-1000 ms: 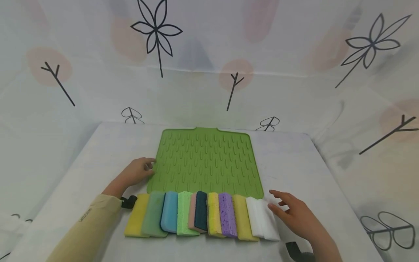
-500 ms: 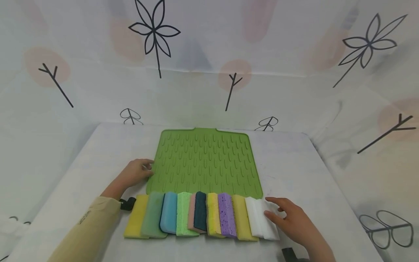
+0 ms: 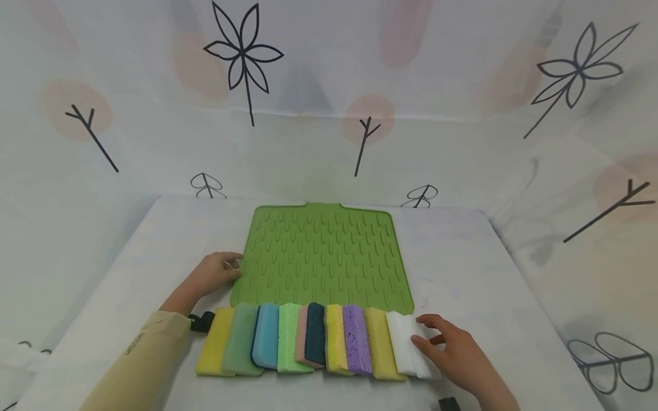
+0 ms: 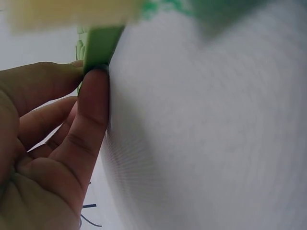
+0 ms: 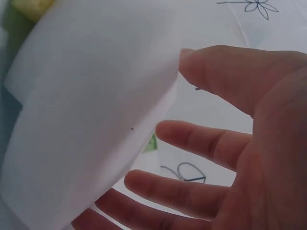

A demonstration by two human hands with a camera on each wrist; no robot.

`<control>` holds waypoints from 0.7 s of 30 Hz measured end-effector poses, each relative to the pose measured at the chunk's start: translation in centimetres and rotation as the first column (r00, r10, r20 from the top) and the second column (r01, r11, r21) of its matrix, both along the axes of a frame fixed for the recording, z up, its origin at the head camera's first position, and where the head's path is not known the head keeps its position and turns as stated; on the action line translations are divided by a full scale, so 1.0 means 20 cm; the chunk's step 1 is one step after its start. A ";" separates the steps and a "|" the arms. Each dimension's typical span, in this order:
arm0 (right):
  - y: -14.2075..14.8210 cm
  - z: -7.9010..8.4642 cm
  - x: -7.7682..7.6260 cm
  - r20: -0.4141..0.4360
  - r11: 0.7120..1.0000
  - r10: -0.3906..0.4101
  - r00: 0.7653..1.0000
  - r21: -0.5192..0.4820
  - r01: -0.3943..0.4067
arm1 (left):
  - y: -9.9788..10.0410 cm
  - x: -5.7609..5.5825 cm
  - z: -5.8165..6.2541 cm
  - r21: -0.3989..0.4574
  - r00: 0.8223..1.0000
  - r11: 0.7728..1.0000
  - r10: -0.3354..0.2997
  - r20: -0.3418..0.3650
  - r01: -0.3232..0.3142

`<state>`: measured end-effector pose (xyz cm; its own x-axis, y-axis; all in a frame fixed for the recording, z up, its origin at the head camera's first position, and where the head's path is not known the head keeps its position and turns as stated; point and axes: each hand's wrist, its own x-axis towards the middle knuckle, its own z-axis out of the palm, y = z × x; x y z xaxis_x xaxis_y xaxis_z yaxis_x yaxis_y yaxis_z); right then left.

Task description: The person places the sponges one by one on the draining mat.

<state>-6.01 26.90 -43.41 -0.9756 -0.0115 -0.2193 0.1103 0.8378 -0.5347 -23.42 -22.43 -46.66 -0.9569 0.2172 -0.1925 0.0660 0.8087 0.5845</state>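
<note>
My left hand (image 3: 213,271) pinches the left edge of a green ridged mat (image 3: 324,257) that lies on the table. In the left wrist view the thumb and fingers (image 4: 93,100) meet on the mat's thick rim (image 4: 101,45). My right hand (image 3: 454,348) is at the right end of a row of sponges, thumb and fingers spread. Its fingertips reach the outer side of the last white sponge (image 5: 96,120). A second white sponge (image 3: 401,345) lies partly under it or against it. Next to these is an olive-yellow sponge (image 3: 381,345).
The row runs along the mat's front edge: a purple sponge (image 3: 357,339), a dark blue and pink sponge (image 3: 316,334), a blue sponge (image 3: 267,337) and a yellow sponge (image 3: 213,342) at the left end, among others. White cloth with plant drawings hangs behind the table (image 3: 452,251).
My right hand has moved left, from beside the row to the last white sponge. The left hand stays at the mat's edge.
</note>
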 end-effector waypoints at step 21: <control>0.00 -0.01 -0.01 -0.006 0.999 -0.044 0.999 0.014 0.044 | 0.00 0.01 -0.01 0.012 0.999 1.000 0.027 0.045 -0.027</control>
<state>-6.24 26.81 -43.68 -0.9764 0.0341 -0.2131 0.1437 0.8396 -0.5238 -23.29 -22.43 -46.94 -0.9528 0.1942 -0.2332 0.0175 0.8024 0.5966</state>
